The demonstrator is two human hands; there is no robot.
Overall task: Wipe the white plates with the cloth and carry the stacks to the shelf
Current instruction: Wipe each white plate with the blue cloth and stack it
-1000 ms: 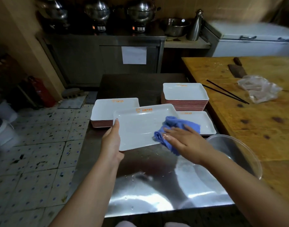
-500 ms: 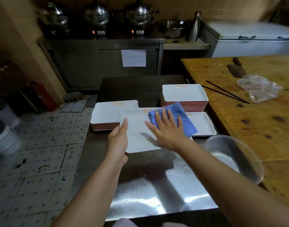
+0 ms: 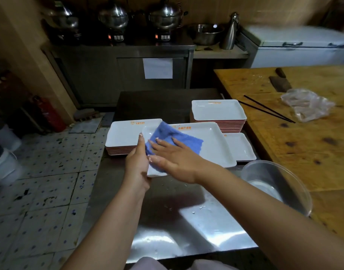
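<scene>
Since half a second ago, our right hand has swept the blue cloth from the plate's far right part across to its left end, close against our left hand. The right hand lies flat, fingers straight and spread, pressing the cloth down. Our left hand grips the near left edge of the plate, thumb up along the rim, holding it over the steel table.

That plate sits between the two stacks — the lower left stack just beyond our left hand and the taller right stack farther back. A single plate lies partly tucked under its right edge.

What could go wrong, we judge, is mostly slipping. The plate is glossy and held only at one edge, so hard pressing at the left end could tip or twist it out of our grip. A wide stroke might also nudge the left stack, which sits near the table's edge above the tiled floor. The clear bowl stands close by our right forearm and an elbow could knock it.

To our right runs a wooden counter carrying chopsticks, a cleaver and a crumpled plastic bag. Metal pots line the back counter.
</scene>
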